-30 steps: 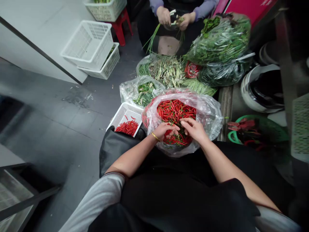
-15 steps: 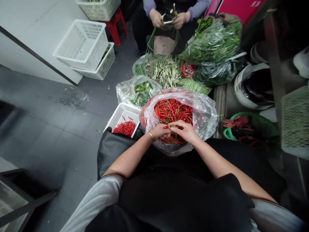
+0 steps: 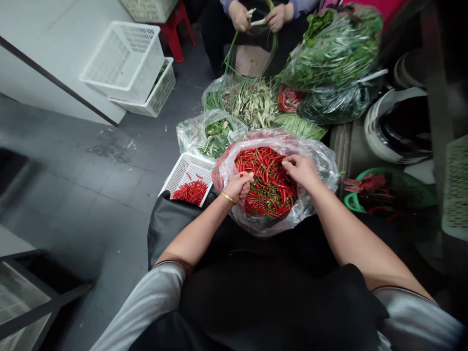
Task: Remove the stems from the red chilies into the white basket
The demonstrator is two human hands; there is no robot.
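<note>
A clear plastic bag full of red chillies rests against my lap. My left hand, with a gold bangle at the wrist, is curled at the bag's near left side and holds red chillies in its fingers. Further in, my right hand pinches closed over the pile, on something too small to make out. A small white basket to the left of the bag holds a layer of red chillies.
Another person's hands work on green onions at the top. Bags of greens, onion trimmings and leaves lie beyond. Stacked white crates sit left, a green basket right.
My hands have parted: the right one moved up and further into the bag, the left one drew back to the bag's near left side with chillies in it.
</note>
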